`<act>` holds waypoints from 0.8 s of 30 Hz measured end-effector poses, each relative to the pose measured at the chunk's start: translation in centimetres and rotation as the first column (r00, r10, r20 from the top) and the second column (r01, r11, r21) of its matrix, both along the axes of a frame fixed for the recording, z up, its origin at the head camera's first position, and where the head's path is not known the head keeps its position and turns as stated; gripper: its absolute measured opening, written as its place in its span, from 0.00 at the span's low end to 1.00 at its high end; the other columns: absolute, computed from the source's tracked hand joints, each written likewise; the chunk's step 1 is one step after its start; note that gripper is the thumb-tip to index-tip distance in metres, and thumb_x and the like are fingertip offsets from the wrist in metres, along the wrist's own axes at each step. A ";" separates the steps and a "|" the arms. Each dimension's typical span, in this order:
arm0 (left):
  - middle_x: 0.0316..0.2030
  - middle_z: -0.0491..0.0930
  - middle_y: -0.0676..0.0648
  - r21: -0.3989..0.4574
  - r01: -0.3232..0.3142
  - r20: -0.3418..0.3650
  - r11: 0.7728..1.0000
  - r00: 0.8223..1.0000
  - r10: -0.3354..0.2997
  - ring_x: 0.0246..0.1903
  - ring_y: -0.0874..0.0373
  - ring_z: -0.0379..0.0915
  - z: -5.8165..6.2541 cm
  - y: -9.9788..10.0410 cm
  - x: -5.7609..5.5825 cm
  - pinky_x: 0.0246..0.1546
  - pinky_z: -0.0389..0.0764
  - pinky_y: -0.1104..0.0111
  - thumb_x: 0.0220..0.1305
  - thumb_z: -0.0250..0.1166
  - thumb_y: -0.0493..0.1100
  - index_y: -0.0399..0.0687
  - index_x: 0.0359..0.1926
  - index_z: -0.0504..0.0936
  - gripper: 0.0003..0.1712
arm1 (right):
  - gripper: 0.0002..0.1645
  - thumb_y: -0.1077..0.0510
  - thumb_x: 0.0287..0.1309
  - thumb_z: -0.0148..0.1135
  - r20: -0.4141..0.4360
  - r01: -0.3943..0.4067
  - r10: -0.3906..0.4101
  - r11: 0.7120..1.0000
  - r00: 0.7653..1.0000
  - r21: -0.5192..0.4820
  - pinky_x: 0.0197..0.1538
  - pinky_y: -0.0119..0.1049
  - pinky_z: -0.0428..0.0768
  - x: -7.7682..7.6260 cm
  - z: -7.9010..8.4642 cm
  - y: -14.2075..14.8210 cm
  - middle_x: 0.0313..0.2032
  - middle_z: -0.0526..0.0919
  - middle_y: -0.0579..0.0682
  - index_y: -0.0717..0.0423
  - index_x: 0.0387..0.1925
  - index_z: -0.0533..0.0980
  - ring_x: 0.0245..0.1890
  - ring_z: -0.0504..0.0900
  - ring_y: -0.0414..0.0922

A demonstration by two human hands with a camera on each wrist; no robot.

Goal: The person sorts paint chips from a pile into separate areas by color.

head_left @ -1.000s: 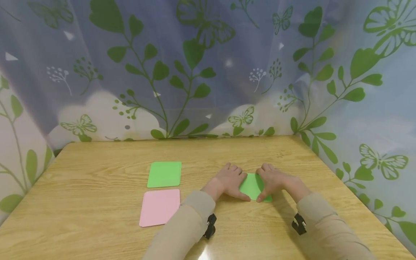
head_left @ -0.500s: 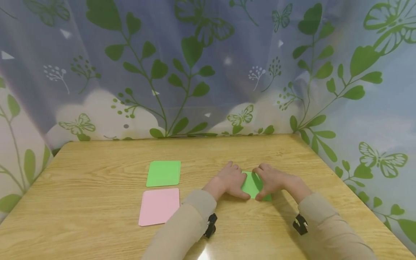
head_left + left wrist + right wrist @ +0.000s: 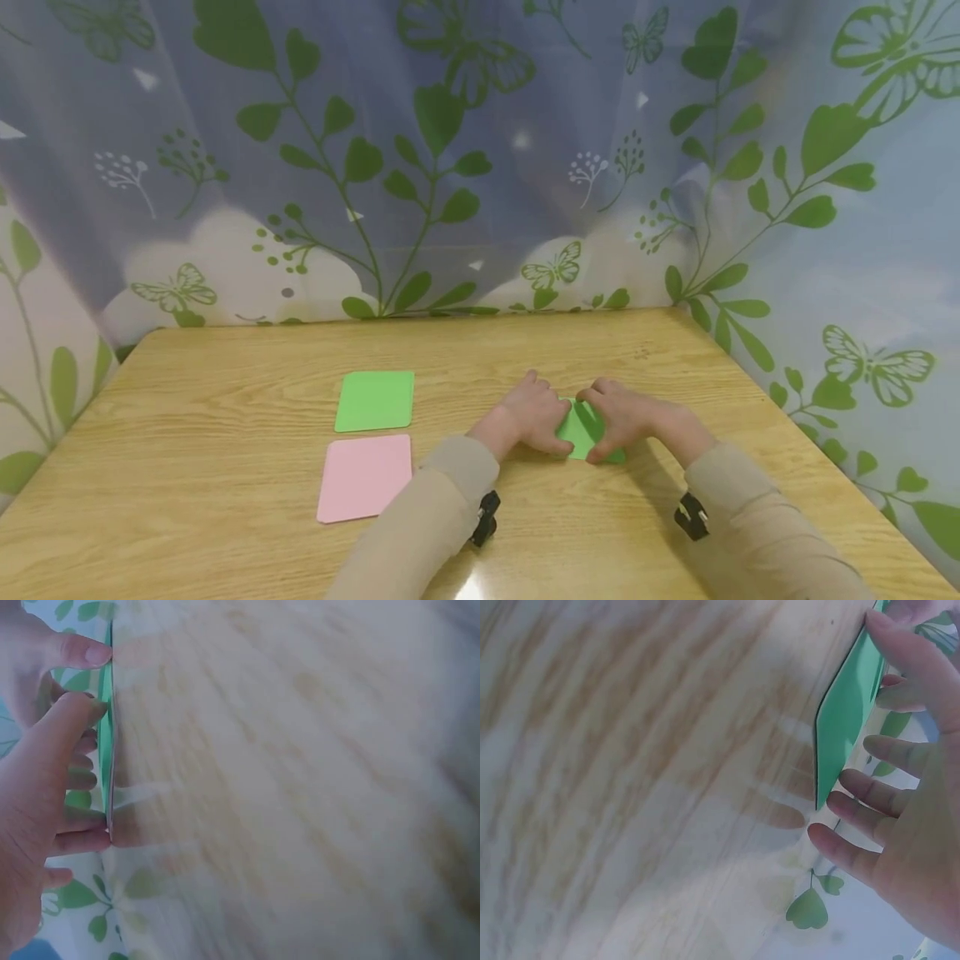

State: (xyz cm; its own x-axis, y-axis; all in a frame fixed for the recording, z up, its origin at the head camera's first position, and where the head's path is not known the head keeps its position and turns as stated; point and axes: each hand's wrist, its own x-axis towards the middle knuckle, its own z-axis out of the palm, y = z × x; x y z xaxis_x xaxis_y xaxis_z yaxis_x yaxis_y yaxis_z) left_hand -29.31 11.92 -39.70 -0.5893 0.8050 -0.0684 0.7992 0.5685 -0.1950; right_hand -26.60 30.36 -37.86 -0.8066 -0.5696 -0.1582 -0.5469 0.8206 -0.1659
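A green square card (image 3: 581, 431) lies on the wooden table between both hands, partly covered by them. At its left side my left hand (image 3: 528, 417) spans the card, thumb near the front edge, fingers toward the far left. A thin darker or pinkish layer shows under the card's edge in the left wrist view. My right hand (image 3: 628, 417) arches over the right part of the card. In the right wrist view its thumb (image 3: 911, 656) meets the card's edge, while the other fingers are spread and loosely bent, some clear of the card.
To the left lie a second green square card (image 3: 375, 402) and, nearer, a pink square card (image 3: 366, 477), slightly overlapped in view by the left sleeve (image 3: 427, 517). A printed curtain (image 3: 480, 167) stands along the table's far and right sides.
My right fingers have shifted slightly left over the card. The left hand and the card stay almost in place; the head view has turned a little.
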 end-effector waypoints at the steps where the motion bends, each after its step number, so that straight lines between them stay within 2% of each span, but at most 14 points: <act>1: 0.24 0.69 0.57 -0.002 0.002 -0.003 1.000 1.000 -0.002 0.36 0.58 0.69 0.0 0.0 0.0 0.58 0.60 0.55 0.55 0.53 0.69 0.58 0.33 0.72 0.23 | 0.50 0.38 0.36 0.71 -0.017 -0.025 0.025 1.000 1.000 -0.008 0.40 0.40 0.73 0.0 0.0 0.0 0.42 0.67 0.55 0.67 0.53 0.65 0.39 0.66 0.47; 6: 0.26 0.71 0.57 0.006 0.008 -0.001 1.000 1.000 -0.008 0.36 0.59 0.68 -0.1 -0.2 -0.1 0.55 0.62 0.58 0.54 0.53 0.72 0.57 0.36 0.74 0.26 | 0.50 0.39 0.35 0.72 -0.014 -0.048 0.048 0.999 0.999 0.001 0.39 0.39 0.74 0.1 0.2 0.0 0.41 0.67 0.55 0.67 0.54 0.65 0.38 0.67 0.46; 9: 0.35 0.75 0.55 0.023 -0.009 0.018 1.000 1.000 0.009 0.41 0.58 0.69 -0.2 -0.5 -0.1 0.57 0.61 0.58 0.52 0.53 0.74 0.56 0.46 0.76 0.33 | 0.52 0.41 0.34 0.73 0.020 -0.005 0.005 1.000 1.000 0.030 0.42 0.42 0.73 -0.1 0.1 0.1 0.43 0.67 0.55 0.67 0.56 0.64 0.40 0.67 0.47; 14: 0.51 0.70 0.51 0.045 -0.045 0.071 0.998 0.997 0.042 0.54 0.56 0.64 -0.3 -0.9 0.2 0.61 0.57 0.55 0.48 0.53 0.78 0.56 0.60 0.71 0.45 | 0.54 0.41 0.33 0.75 0.045 0.051 -0.054 0.996 0.998 0.067 0.42 0.41 0.73 -0.2 0.3 0.2 0.44 0.67 0.54 0.67 0.58 0.63 0.40 0.67 0.46; 24: 0.58 0.66 0.51 0.013 -0.029 0.077 1.000 0.997 0.028 0.57 0.56 0.60 -0.6 -1.0 0.3 0.62 0.57 0.58 0.48 0.48 0.80 0.54 0.67 0.61 0.52 | 0.56 0.38 0.29 0.76 0.059 0.102 -0.108 0.991 0.992 0.091 0.39 0.38 0.72 -0.3 0.0 0.0 0.40 0.66 0.52 0.67 0.56 0.66 0.38 0.66 0.45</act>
